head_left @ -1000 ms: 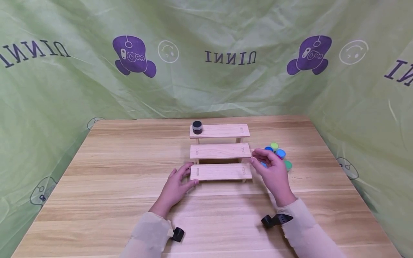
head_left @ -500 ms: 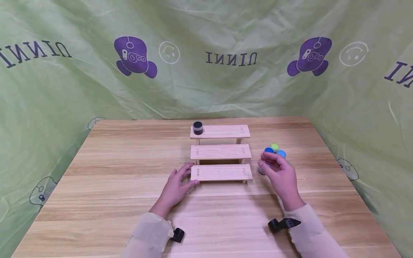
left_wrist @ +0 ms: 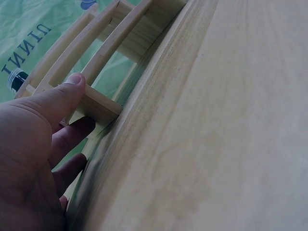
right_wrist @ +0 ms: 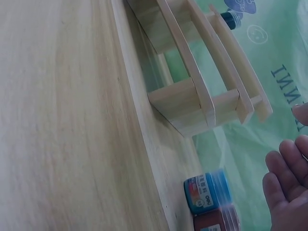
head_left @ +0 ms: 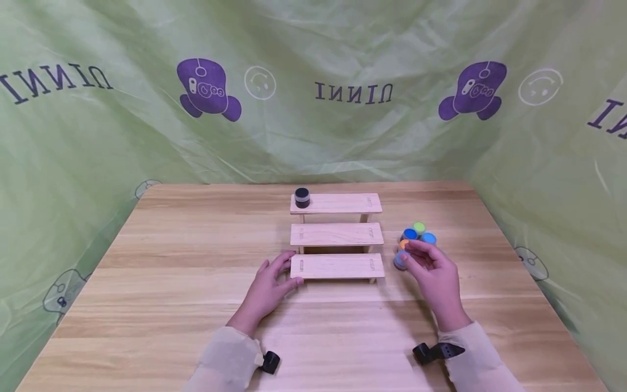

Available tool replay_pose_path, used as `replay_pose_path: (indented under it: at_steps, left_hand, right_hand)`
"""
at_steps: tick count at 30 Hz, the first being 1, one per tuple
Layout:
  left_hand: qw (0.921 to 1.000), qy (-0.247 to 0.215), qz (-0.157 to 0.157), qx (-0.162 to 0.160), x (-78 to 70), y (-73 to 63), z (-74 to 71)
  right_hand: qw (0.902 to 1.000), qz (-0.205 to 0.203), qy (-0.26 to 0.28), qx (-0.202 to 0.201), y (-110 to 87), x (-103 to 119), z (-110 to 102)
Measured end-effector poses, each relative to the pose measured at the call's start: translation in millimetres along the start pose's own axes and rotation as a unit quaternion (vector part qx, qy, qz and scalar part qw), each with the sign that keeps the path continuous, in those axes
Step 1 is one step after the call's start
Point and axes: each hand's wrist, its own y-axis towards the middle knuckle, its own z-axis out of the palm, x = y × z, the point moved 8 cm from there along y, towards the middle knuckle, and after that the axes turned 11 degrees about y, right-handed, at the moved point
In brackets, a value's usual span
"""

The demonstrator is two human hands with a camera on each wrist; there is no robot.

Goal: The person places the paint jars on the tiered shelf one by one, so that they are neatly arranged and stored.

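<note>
A pale wooden three-tier display stand point(head_left: 338, 265) sits mid-table. My left hand point(head_left: 264, 296) grips the left end of its lowest tier, thumb at the front corner and fingers behind. In the left wrist view the thumb point(left_wrist: 72, 86) presses against the tier's edge. A small dark jar point(head_left: 302, 199) stands on the left of the top tier. Right of the stand, my right hand point(head_left: 441, 277) hovers with loosely bent fingers over a cluster of small paint jars. A light-blue-lidded jar point(head_left: 400, 262) is nearest its thumb; the right wrist view shows nothing between thumb and fingers.
Behind the hand are lime point(head_left: 418, 227), dark blue point(head_left: 410, 234), light blue point(head_left: 429, 238) and orange point(head_left: 404, 245) lids. A reddish-brown jar point(right_wrist: 216, 219) is beside the blue one point(right_wrist: 204, 192). A green printed cloth point(head_left: 352, 136) hangs around the wooden table point(head_left: 171, 305).
My right hand has moved right and toward me from the stand's right side to the jars, uncovering the light blue and orange lids. My left hand keeps its grip on the stand.
</note>
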Motion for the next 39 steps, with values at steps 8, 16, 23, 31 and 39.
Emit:
replay_pose_path:
  at_steps: [8, 16, 23, 31, 39]
  left_hand:
    - [1.0, -0.002, -0.001, 0.0, 1.3, -3.2, 1.6]
    - [1.0, 0.001, 0.005, 0.0, 0.3, -3.6, 0.8]
    - [1.0, -0.001, 0.002, 0.0, 0.9, -3.6, 0.5]
    - [0.9999, 0.002, 0.01, -0.002, -2.0, -0.7, -1.4]
    - [0.9999, 0.006, 0.009, -0.001, -2.9, -0.5, -2.2]
  right_hand:
    - [0.9998, 0.004, -0.005, -0.021, -1.3, -3, -12]
    - [0.9988, 0.006, -0.016, -0.046, 2.6, -6, -28]
    - [0.9967, 0.028, -0.034, -0.067, 6.5, -10, -46]
    - [0.9952, 0.038, -0.016, -0.089, 14.1, -16, -59]
    - [0.9937, 0.04, -0.034, -0.099, 17.5, -22, -64]
